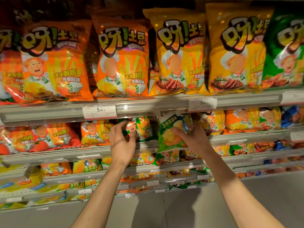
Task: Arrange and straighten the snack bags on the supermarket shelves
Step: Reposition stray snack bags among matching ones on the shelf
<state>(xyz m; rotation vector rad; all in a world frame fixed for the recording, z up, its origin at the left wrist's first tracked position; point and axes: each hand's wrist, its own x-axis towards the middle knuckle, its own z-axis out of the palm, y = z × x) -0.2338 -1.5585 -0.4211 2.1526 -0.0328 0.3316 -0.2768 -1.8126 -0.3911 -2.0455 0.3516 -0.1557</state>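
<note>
Glossy foil-look bags, pale metal shelves.
We see shiny crinkled plastic film on the snack bags (56, 63), incl. the green bag (171, 137); clear glossy plastic strip (148, 106) w/ matt paper price tags (99, 111).

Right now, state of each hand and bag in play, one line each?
Left hand: fingers loosely curled, at the second-shelf bags, no clear grip.
Right hand: grips the green frog bag.
Green frog bag: held off the shelf, tilted.
Top-shelf bags: upright, facing out.
Small chef bag: upright on second shelf, beside left fingertips.
</note>
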